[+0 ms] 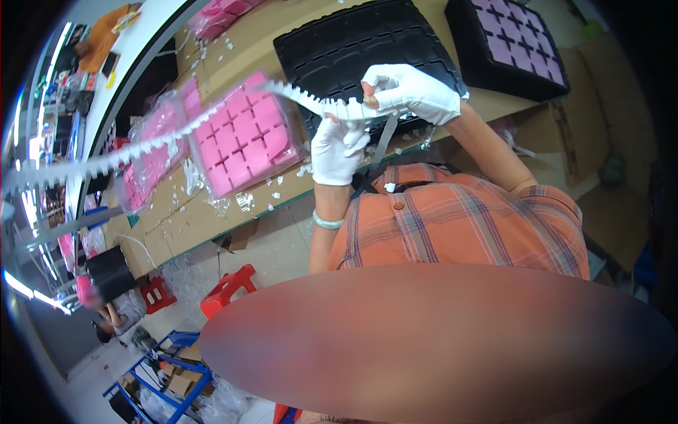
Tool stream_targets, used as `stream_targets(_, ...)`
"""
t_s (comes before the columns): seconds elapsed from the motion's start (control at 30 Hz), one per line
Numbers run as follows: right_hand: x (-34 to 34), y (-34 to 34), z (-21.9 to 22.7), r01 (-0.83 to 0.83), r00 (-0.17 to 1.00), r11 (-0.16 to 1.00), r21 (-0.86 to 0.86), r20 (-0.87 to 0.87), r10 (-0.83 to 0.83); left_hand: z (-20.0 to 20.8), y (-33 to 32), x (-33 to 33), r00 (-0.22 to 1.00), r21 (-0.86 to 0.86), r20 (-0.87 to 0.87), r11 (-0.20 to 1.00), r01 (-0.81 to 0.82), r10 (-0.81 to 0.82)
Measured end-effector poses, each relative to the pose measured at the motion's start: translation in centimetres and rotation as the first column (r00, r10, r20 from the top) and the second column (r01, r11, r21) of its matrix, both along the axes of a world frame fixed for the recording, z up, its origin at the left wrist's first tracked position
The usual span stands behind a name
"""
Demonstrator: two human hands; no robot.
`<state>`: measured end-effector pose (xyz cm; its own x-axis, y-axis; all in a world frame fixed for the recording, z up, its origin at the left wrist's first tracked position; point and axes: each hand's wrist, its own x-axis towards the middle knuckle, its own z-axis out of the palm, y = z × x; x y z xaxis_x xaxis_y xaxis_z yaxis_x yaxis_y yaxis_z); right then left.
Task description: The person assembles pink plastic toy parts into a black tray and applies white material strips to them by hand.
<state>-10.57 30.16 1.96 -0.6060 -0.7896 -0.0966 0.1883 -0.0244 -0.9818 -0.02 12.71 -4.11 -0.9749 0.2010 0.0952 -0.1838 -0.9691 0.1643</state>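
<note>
A long white notched strip [305,99] runs in from the left edge and ends between my two gloved hands. My left hand [337,150], in a white glove with a bare thumb tip, is closed round it from below. My right hand [417,93], also gloved in white, pinches the strip near its end between bare-tipped thumb and finger. A greyish strip [385,138] hangs below my right hand; where its upper end joins is unclear. Both hands are over the near edge of a large black moulded tray [353,42].
Left of the tray lies a pink slotted pad [244,138] in clear plastic, with more wrapped pink pieces [152,148] beyond. A black box with a pink grid [519,42] stands at the far right. White scraps litter the cardboard-covered table [191,226]. Red stools [227,288] and another person [116,314] are lower left.
</note>
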Motion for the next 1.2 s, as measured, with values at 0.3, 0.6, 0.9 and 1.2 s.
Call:
stream_targets(0.3,1.4,7.1,-1.2,0.382,0.732,0.912,0.151,-0.652,-0.198,-2.5,4.7,0.1,0.940,-0.897,0.242,0.424,0.122,0.242)
stream_targets(0.6,-6.6,9.5,-10.9,0.823,0.375,0.408,0.395,-0.917,0.133,-0.9,4.5,-0.4,0.945,-0.853,0.120,0.519,-0.058,0.304)
stream_targets(0.9,-6.9,9.7,-10.9,0.785,0.174,0.522,0.333,-0.928,0.330,0.7,3.3,1.0,0.928,-0.828,0.083,0.543,-0.139,0.364)
stream_targets(1.2,-5.6,9.3,-10.9,0.801,0.198,0.482,0.356,-0.916,0.348,1.0,2.4,1.0,0.920,-0.927,0.130,0.376,-0.020,0.369)
